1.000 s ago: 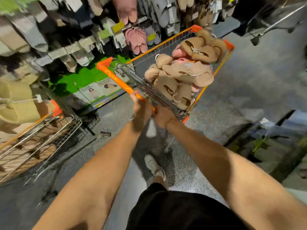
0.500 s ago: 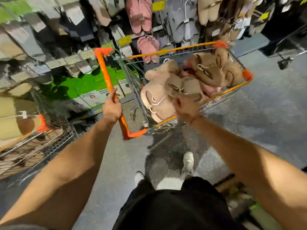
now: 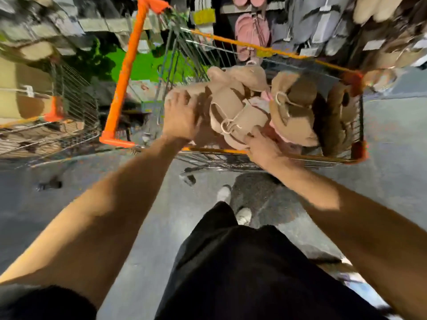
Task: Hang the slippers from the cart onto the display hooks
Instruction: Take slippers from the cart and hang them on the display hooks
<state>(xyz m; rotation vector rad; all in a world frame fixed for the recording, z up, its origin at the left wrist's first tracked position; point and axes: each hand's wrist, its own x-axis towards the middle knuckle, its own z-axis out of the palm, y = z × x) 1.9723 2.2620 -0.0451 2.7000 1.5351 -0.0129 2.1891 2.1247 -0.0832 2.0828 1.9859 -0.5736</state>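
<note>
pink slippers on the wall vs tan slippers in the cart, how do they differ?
The pink slippers hang as a flat pair on the display; the tan slippers lie heaped in the cart. The pink pair is untouched; the left hand and right hand are on the tan ones.

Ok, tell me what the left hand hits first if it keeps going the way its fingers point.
The left hand already lies on the tan slippers heaped in the cart; pushed further, it would probably press deeper into that pile. Depth is unclear.
</note>
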